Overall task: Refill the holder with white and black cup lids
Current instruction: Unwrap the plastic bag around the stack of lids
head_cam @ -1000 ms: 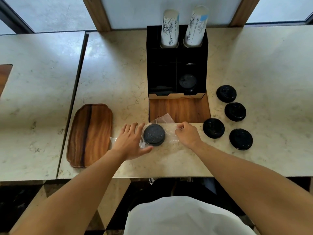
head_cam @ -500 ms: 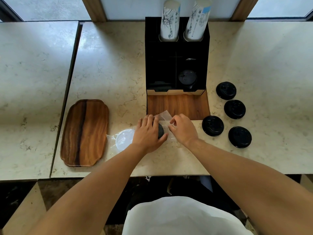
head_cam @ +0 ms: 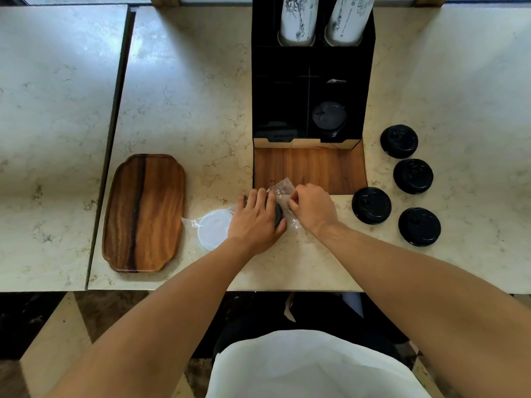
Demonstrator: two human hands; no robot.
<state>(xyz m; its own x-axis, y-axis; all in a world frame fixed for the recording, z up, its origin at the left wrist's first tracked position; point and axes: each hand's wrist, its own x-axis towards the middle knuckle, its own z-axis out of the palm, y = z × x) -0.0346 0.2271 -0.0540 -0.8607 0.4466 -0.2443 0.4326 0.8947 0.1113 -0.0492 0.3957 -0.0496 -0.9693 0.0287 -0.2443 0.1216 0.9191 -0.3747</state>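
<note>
My left hand (head_cam: 256, 220) lies over a stack of black lids (head_cam: 278, 215) wrapped in a clear plastic bag (head_cam: 283, 188), gripping it on the counter. My right hand (head_cam: 312, 207) pinches the bag's open end just right of the stack. A white lid (head_cam: 214, 232) in clear plastic lies left of my left hand. The black holder (head_cam: 311, 67) stands behind, with black lids (head_cam: 329, 118) in its right front slot and two cup stacks on top. Several loose black lids (head_cam: 371, 205) rest on the counter to the right.
A wooden tray (head_cam: 143, 212) lies at the left, near the counter seam. A wooden board (head_cam: 310, 169) sits in front of the holder. The counter's front edge runs just below my forearms.
My left hand slid from beside the bagged black stack onto it, uncovering the white lid at the left. My right hand shifted slightly toward the bag's end. The camera tilted forward.
</note>
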